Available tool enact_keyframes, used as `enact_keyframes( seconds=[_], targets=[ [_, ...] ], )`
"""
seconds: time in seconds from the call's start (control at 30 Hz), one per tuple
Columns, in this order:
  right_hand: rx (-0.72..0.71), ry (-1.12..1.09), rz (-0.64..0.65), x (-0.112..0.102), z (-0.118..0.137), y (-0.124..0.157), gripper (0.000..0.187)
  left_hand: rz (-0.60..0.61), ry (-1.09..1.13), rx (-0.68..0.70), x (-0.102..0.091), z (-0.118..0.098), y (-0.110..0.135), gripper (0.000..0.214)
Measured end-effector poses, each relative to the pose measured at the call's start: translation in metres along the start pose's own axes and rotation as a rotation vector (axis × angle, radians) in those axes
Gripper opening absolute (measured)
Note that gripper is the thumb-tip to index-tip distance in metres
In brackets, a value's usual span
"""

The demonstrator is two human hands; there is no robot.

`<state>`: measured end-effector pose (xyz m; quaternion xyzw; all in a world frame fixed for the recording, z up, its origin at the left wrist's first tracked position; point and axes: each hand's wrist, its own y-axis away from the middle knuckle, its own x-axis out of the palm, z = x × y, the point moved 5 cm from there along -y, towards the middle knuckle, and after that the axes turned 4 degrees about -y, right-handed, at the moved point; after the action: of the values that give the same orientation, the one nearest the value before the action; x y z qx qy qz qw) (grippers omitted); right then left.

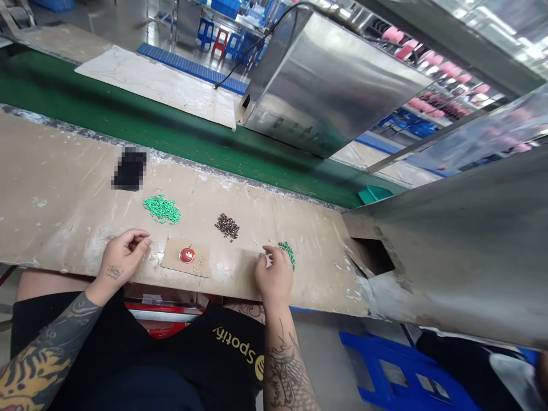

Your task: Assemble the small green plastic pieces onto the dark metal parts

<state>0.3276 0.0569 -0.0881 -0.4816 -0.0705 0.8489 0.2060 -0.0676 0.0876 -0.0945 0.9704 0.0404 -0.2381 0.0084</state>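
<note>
My left hand [123,255] rests on the worn bench top with its fingers curled in and the tips pinched together; whatever they hold is too small to make out. My right hand [274,274] lies curled beside a small heap of green beads [288,251], its fingertips touching the heap's near edge. Between the hands lies a brown card [174,260] carrying a round red piece [187,255] and a patch of tiny pale beads [198,265]. Farther back sit a larger pile of green beads [161,208] and a pile of dark brown beads [226,226].
A green conveyor belt [128,123] runs behind the bench. A slanted steel housing [334,85] stands over it at the back right. A grey metal chute [462,251] with a dark opening [372,257] borders the bench on the right. A blue stool [398,371] sits below.
</note>
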Motion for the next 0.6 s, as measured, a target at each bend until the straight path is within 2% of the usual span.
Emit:
enact_keyframes(
  seconds=[0.2, 0.3, 0.43, 0.6],
  targets=[
    [-0.146, 0.029, 0.241, 0.047, 0.051, -0.013, 0.030, 0.041, -0.180, 0.097, 0.006, -0.002, 0.002, 0.030],
    [-0.150, 0.039, 0.307, 0.061, 0.062, -0.020, 0.029, 0.053, -0.181, 0.123, 0.005, -0.004, 0.003, 0.028],
    [-0.116, -0.016, 0.327, 0.061, 0.066, -0.028, 0.023, 0.063, -0.156, 0.157, 0.006, -0.004, 0.003, 0.025],
    [-0.054, -0.237, 0.301, 0.037, 0.078, -0.018, 0.009, 0.028, -0.139, 0.177, 0.002, -0.009, 0.011, 0.025]
  ],
)
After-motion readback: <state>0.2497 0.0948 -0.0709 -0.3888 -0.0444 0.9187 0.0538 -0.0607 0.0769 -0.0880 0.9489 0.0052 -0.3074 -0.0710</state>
